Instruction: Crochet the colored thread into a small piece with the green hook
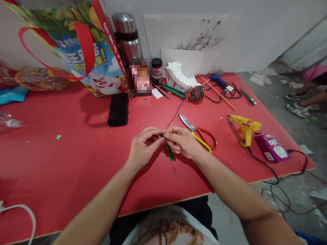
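My left hand and my right hand meet over the red table, fingertips pinched together on a small piece of coloured yarn, mostly hidden by the fingers. A dark strand runs from the fingertips back to a multicoloured yarn ball. Just below my hands lies a green-handled tool with a thin metal point towards me. To the right of my right hand rest scissors with one orange and one yellow handle, blades apart.
A yellow glue gun and a purple power box with cables stand at right. Farther back are a black case, a jar, a steel flask, a shopping bag and a blue glue gun.
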A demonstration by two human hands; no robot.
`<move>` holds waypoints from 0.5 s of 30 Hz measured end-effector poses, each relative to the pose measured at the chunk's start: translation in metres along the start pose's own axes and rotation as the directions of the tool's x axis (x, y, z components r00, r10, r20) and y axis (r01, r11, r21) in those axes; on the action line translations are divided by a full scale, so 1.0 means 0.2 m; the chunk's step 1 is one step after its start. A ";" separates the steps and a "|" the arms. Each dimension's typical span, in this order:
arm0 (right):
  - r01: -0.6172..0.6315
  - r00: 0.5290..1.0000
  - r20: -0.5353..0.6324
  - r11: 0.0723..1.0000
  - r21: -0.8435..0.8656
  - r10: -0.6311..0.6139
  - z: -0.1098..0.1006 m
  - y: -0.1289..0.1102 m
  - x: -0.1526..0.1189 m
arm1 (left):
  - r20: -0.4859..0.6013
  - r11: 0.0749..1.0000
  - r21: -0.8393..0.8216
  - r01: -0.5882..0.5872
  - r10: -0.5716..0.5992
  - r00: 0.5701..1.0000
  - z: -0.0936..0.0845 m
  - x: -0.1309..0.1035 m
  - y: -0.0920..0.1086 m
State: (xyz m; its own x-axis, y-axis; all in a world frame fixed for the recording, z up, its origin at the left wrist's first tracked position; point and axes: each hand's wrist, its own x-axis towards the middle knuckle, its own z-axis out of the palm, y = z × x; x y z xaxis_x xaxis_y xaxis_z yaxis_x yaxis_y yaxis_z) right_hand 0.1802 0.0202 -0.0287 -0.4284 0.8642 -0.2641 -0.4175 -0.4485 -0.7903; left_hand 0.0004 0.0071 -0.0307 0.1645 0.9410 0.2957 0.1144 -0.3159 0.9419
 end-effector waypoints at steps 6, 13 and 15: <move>-0.010 1.000 0.006 1.000 0.018 0.010 0.01 0.00 -0.01 | -0.047 0.996 0.087 -0.027 0.032 0.998 0.00 -0.01 0.04; 0.009 1.000 -0.008 1.000 0.019 -0.008 0.01 -0.01 0.00 | -0.006 0.895 -0.291 0.337 -0.354 0.935 0.01 0.00 0.04; 0.031 0.999 -0.012 1.000 0.003 -0.031 0.00 0.00 0.00 | 0.017 0.817 -0.384 0.429 -0.459 0.888 0.01 0.00 0.03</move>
State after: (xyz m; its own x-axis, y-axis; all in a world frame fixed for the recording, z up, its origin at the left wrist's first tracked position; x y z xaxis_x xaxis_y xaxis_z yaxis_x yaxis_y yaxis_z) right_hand 0.1801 0.0208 -0.0284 -0.4060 0.8802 -0.2458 -0.4329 -0.4221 -0.7965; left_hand 0.0033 0.0042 -0.0248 0.1099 0.9789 -0.1722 -0.2122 0.1923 0.9581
